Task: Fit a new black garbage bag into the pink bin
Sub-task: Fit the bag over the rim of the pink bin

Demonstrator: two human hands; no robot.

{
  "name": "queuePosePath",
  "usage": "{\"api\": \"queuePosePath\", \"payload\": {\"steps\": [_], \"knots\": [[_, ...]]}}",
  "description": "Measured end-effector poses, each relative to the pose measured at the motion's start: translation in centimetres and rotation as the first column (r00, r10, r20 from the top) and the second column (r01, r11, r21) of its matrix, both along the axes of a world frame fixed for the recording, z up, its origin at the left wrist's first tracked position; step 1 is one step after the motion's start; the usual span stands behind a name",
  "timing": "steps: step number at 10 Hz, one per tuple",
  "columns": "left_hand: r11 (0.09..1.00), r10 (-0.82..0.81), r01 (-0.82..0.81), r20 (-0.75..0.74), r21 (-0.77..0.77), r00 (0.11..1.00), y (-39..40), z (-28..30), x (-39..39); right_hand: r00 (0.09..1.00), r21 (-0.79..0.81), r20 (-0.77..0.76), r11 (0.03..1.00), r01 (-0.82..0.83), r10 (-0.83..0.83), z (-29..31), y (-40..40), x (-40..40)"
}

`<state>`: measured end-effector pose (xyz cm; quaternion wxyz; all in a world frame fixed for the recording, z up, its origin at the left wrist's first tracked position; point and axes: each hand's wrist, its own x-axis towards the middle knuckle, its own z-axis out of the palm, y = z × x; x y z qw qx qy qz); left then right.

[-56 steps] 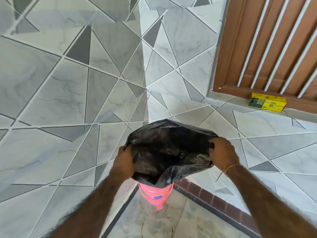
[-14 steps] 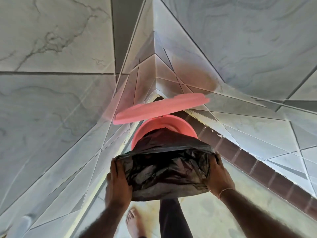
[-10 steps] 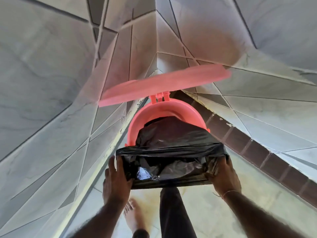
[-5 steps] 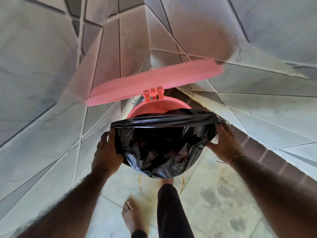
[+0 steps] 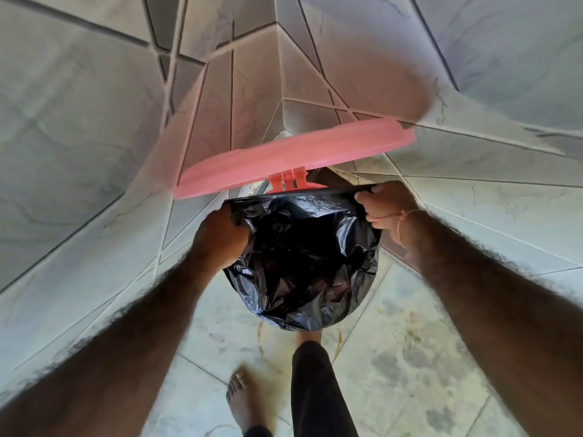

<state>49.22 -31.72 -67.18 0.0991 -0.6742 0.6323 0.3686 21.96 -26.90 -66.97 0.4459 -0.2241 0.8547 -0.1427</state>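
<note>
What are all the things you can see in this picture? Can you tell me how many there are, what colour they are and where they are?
Crinkly black plastic garbage bag: one, black, in the middle, its mouth stretched open and covering nearly all of the bin.
Round pink plastic bin lid: one, pink, raised open above the bag.
Pink plastic bin: one, pink, only the hinge and a bit of rim show behind the bag.
Marbled grey wall tiles: many, pale grey, meeting in a corner behind the bin.
Stained floor tiles: several, pale with dark blotches, at the bottom.
Left hand: one, gripping the bag's left edge.
Right hand: one, a thin thread on the wrist, gripping the right edge.
Bare foot: one, bottom centre.
Black trouser leg: one, beside the foot.
</note>
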Motion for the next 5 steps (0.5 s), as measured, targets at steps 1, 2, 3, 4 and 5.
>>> {"api": "queuePosePath", "payload": {"steps": [1, 2, 3, 4, 5], "knots": [[0.999, 0.047, -0.048, -0.042, -0.013, 0.998, -0.4, -0.1, -2.0, 0.982, -0.056, -0.094, 0.984, -0.171, 0.166, 0.4, -1.3, 1.5], [0.996, 0.087, -0.088, -0.113, -0.008, 0.990, -0.9, -0.3, -3.6, 0.966, -0.154, -0.116, 0.957, -0.247, 0.231, 0.5, -2.2, 2.3], [0.987, 0.157, -0.153, -0.123, 0.043, 0.980, -2.0, -0.7, -4.1, 0.972, -0.197, -0.098, 0.953, -0.228, 0.212, -0.7, -2.3, 1.9], [0.923, 0.366, -0.338, -0.153, 0.183, 0.918, -2.4, -1.0, -3.5, 0.979, -0.151, -0.055, 0.967, -0.203, 0.197, -2.5, -1.3, 0.8], [0.825, 0.546, -0.487, -0.179, 0.288, 0.818, -1.8, -3.6, -1.0, 0.998, -0.068, 0.027, 0.996, -0.056, 0.058, -4.0, 0.7, -0.2]]}}
